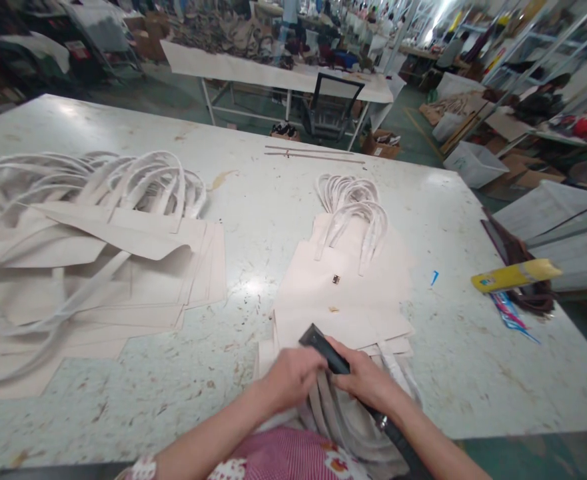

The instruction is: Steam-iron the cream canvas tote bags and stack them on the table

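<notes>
My left hand and my right hand meet at the near edge of the table, both closed around a dark flat tool that points up and left. Under them lies a stack of cream tote bags, the top one with a small metal clasp and its handles fanned out away from me. More cream straps hang over the table edge below my hands.
A big pile of cream bags with looped handles covers the left of the white table. A yellow box and a blue scrap lie at right. Thin rods rest far back. Other tables and shelves stand beyond.
</notes>
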The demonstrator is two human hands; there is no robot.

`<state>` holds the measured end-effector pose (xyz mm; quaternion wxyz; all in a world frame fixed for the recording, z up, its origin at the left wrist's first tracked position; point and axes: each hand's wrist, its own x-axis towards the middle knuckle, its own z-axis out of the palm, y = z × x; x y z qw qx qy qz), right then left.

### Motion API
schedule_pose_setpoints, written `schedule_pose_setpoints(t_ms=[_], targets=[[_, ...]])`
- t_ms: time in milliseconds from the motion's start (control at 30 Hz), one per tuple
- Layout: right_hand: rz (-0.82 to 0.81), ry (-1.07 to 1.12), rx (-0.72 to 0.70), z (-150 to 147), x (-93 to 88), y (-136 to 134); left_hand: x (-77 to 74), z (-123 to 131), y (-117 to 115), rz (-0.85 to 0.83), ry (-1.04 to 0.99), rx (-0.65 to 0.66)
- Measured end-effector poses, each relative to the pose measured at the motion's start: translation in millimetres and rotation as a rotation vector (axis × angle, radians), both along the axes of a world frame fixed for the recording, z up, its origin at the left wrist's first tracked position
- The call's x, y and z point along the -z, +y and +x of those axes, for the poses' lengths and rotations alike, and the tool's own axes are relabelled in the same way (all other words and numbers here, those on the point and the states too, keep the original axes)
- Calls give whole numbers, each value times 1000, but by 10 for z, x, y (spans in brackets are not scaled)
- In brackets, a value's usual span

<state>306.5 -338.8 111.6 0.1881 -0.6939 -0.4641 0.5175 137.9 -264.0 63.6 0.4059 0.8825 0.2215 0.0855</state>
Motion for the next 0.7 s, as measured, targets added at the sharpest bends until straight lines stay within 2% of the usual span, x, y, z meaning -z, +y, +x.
schedule_pose_setpoints(t_ms=[67, 100, 167, 233, 267, 333, 433, 500, 600, 700], targets=[[0, 43, 39, -64, 36, 45, 63, 98, 348, -156, -143, -364], [5, 65, 69, -104, 49, 63, 143, 162, 508, -243, -200, -462], [13, 123, 141, -167, 62, 91, 359, 287, 736, -398, -269, -548], [40, 190, 254, -145, 51, 108, 569, 375, 804, -438, -277, -565], [55, 216, 333, -84, 40, 114, 648, 402, 785, -390, -255, -555], [83, 207, 512, 146, 28, 130, 729, 439, 692, -205, -167, -441], [97, 95, 699, 664, 89, 234, 682, 560, 614, 84, -2, -170], [83, 57, 738, 987, 178, 399, 600, 730, 687, 171, 88, -53], [84, 48, 728, 1255, 219, 723, 504, 1055, 858, 239, 202, -28], [123, -13, 832, 1302, -26, 904, 495, 1347, 843, 332, 278, -34]])
